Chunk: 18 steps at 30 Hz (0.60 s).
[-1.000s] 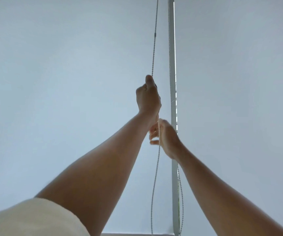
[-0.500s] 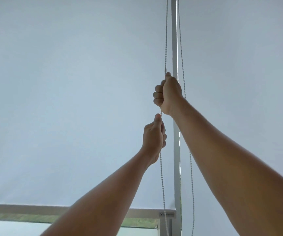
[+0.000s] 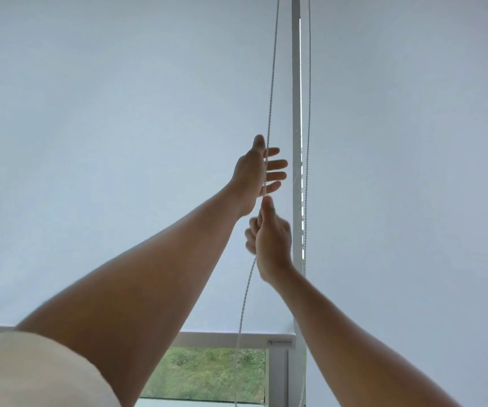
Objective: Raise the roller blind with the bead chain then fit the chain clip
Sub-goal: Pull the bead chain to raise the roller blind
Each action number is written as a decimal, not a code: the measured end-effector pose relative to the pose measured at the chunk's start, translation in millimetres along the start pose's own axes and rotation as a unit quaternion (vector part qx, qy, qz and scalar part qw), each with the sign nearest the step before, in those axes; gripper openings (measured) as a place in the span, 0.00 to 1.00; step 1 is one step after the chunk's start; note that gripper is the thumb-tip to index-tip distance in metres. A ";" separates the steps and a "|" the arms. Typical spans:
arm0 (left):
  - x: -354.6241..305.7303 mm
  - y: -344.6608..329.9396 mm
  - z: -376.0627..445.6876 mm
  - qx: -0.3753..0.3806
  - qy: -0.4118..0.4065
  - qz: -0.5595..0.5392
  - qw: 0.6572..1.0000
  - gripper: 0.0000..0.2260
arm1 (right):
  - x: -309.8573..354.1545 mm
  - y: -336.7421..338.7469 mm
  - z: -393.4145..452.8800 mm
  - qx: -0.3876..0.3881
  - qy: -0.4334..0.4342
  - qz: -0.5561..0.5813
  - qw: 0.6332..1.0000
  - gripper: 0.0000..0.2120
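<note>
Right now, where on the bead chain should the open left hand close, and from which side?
On the taut front strand of the bead chain just above the right hand, coming from the left. The left hand is already beside it, fingers spread; the strand runs straight and clear of the frame.

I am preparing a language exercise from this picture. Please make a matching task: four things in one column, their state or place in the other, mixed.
1. left hand
2. right hand
3. bottom bar of the blind
4. grass

a. closed on the bead chain
b. seen under the blind
c. fingers spread, higher up
d. near the lower edge, with a small label

Pairs: 1-c, 2-a, 3-d, 4-b
</note>
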<state>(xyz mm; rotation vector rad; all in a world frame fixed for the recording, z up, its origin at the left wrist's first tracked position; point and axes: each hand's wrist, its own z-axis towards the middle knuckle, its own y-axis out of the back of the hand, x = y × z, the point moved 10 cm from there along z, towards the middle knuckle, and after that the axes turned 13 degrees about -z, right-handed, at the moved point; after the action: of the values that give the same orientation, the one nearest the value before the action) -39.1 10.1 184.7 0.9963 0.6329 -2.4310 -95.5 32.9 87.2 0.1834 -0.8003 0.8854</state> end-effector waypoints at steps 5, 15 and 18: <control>3.4 2.3 0.6 -0.096 0.012 0.014 0.995 0.22 | -34.1 5.9 -25.9 0.062 -0.016 -0.027 0.998 0.25; 2.0 12.5 -12.1 -0.150 -0.135 -0.003 0.979 0.21 | -26.0 38.7 26.6 0.043 -0.115 -0.073 0.990 0.32; 18.2 17.9 -22.3 -0.143 -0.142 0.014 0.979 0.25 | -2.1 40.9 47.0 0.016 -0.114 -0.039 0.993 0.30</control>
<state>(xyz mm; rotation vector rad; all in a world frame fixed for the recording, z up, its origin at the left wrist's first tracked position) -29.2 4.2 152.9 0.5265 0.8278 -2.3118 -152.6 36.4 111.7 0.3462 -0.9850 0.8132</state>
